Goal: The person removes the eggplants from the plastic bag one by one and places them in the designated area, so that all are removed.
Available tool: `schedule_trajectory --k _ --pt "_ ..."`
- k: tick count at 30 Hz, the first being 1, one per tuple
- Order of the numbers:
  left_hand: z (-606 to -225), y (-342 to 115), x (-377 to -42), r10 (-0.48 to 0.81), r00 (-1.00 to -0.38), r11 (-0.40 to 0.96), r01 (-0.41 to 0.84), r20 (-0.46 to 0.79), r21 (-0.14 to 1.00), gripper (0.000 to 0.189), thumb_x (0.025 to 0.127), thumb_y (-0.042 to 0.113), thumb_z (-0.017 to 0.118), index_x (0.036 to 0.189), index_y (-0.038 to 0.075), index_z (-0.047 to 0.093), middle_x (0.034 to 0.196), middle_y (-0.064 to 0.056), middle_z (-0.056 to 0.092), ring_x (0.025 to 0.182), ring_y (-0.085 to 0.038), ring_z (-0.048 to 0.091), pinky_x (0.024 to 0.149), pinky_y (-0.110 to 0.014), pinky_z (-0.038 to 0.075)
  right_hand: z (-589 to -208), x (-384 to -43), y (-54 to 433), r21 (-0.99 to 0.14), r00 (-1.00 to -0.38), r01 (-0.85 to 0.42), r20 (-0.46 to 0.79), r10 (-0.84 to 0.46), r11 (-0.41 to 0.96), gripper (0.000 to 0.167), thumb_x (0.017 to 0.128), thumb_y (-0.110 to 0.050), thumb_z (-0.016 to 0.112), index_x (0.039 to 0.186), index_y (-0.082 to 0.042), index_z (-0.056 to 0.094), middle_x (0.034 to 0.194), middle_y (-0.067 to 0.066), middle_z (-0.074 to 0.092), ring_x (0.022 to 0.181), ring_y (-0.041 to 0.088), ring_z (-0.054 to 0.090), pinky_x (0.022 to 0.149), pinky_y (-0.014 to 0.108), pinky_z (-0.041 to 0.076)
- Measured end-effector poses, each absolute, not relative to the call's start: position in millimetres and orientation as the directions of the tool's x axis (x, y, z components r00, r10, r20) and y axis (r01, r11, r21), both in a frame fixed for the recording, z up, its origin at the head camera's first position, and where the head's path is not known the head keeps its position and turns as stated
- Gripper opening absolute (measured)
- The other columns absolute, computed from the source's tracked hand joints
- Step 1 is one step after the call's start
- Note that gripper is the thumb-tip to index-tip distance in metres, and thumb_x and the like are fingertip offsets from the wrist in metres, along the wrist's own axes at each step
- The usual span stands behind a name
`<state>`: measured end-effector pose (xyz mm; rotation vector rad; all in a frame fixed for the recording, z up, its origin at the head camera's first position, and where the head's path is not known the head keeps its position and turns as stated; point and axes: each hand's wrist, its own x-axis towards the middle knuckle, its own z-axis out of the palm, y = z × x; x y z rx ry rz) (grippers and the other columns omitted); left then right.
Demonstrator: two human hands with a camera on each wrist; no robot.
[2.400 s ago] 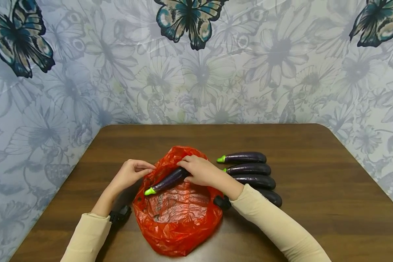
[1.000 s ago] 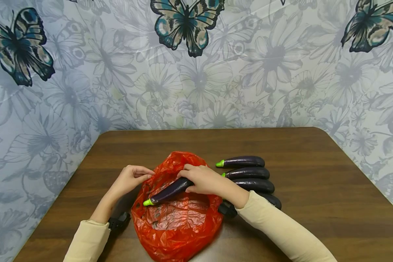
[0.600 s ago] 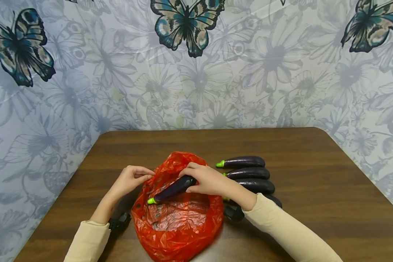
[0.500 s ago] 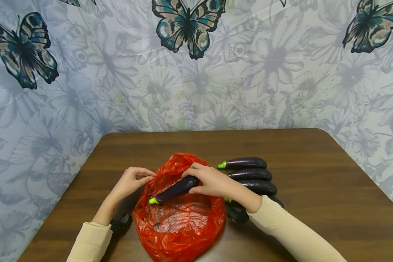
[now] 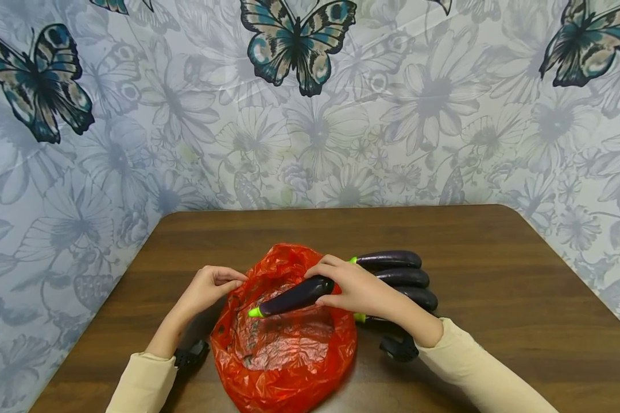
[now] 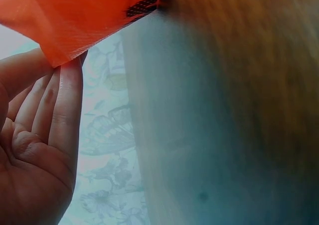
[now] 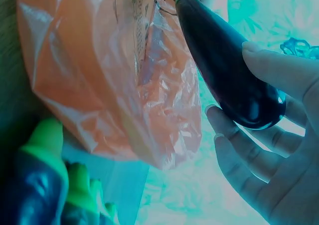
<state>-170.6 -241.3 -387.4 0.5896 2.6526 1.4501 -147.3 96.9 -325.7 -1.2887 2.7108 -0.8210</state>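
A red plastic bag point(image 5: 289, 384) stands on the table with its mouth spread upward. My left hand point(image 5: 210, 289) pinches the bag's left rim between thumb and fingers; in the left wrist view the orange-red film point(image 6: 75, 25) is caught at the fingertips. Above the bag's mouth, my right hand point(image 5: 361, 289) grips a dark purple eggplant point(image 5: 294, 297) by its thick end, the green stem end pointing left. The right wrist view has this eggplant point(image 7: 224, 65) between thumb and fingers, beside the bag point(image 7: 99, 75). The bag's inner bottom is only partly visible.
Several more eggplants point(image 5: 392, 260) lie in a row on the brown wooden table point(image 5: 496, 287), just right of the bag and partly behind my right forearm. Their green stem ends point(image 7: 47, 135) face the bag. A floral wall covering point(image 5: 434, 115) rises behind the table.
My right hand has moved to the right with the eggplant, whose stem end has shifted right over the bag. My left hand keeps its pinch on the rim.
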Motion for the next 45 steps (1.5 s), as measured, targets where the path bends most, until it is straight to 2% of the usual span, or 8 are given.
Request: schedule_trajectory --k 9,13,17,25,29,38,45 --pt "-385.0 -241.0 -169.8 0.36 -0.925 0.491 0.3 0.123 0.818 0.015 0.089 0.004 0.063 0.101 -0.001 0.071 0.098 -0.013 0.068 0.084 -0.019 0.066 0.07 -0.029 0.054 -321.4 -147.8 122.9 -0.514 -0.673 -0.697 0.229 -0.703 0.5 0.042 0.083 -0.022 0.073 0.122 -0.016 0.058 0.112 -0.005 0.051 0.086 0.008 0.053 0.07 0.032 0.05" --pt "-385.3 -242.0 -169.7 0.363 -0.924 0.49 0.3 0.121 0.818 0.015 0.089 0.003 0.063 0.101 -0.002 0.071 0.098 -0.014 0.068 0.084 -0.019 0.066 0.07 -0.029 0.054 -320.6 -147.2 134.1 -0.522 -0.675 -0.699 0.256 -0.692 0.489 0.043 0.083 -0.021 0.074 0.122 -0.017 0.059 0.113 -0.005 0.052 0.085 0.008 0.053 0.067 0.031 0.05" --pt "-385.3 -242.3 -170.7 0.366 -0.923 0.486 0.302 0.123 0.82 0.015 0.089 0.003 0.063 0.101 -0.002 0.071 0.098 -0.014 0.068 0.084 -0.02 0.066 0.071 -0.03 0.054 -320.1 -146.8 146.1 -0.524 -0.675 -0.706 0.296 -0.676 0.476 0.044 0.081 -0.016 0.075 0.122 -0.018 0.059 0.113 -0.005 0.052 0.091 0.01 0.054 0.07 0.032 0.05" --pt "-386.2 -242.6 -172.4 0.362 -0.924 0.495 0.302 0.122 0.814 0.015 0.088 0.003 0.063 0.1 -0.002 0.071 0.097 -0.014 0.068 0.084 -0.02 0.067 0.071 -0.03 0.054 -326.3 -146.9 168.5 -0.512 -0.675 -0.721 0.368 -0.639 0.467 0.046 0.077 -0.003 0.076 0.118 -0.013 0.06 0.116 -0.002 0.052 0.095 0.013 0.054 0.071 0.03 0.05" --pt "-385.9 -242.6 -171.5 0.363 -0.924 0.493 0.299 0.119 0.817 0.015 0.089 0.003 0.063 0.101 -0.002 0.071 0.098 -0.014 0.068 0.085 -0.02 0.067 0.071 -0.03 0.053 -329.6 -146.6 177.3 -0.552 -0.698 -0.698 0.381 -0.607 0.457 0.048 0.075 0.001 0.077 0.118 -0.013 0.06 0.117 -0.001 0.051 0.095 0.015 0.053 0.069 0.028 0.051" --pt "-385.0 -242.4 -171.4 0.367 -0.923 0.482 0.297 0.118 0.824 0.017 0.089 0.003 0.063 0.103 -0.003 0.07 0.099 -0.015 0.067 0.085 -0.021 0.067 0.072 -0.033 0.054 -334.4 -150.6 197.2 -0.587 -0.736 -0.664 0.404 -0.544 0.463 0.05 0.075 0.004 0.076 0.119 -0.013 0.06 0.117 0.001 0.052 0.102 0.02 0.053 0.073 0.036 0.053" --pt "-370.3 -235.6 -165.5 0.377 -0.918 0.495 0.311 0.123 0.811 0.015 0.088 -0.006 0.06 0.1 -0.009 0.069 0.097 -0.019 0.067 0.084 -0.027 0.066 0.07 -0.034 0.054 -335.8 -154.2 214.4 -0.615 -0.762 -0.637 0.408 -0.503 0.465 0.047 0.078 0.004 0.073 0.12 -0.009 0.058 0.117 0.002 0.051 0.103 0.018 0.051 0.074 0.036 0.053"
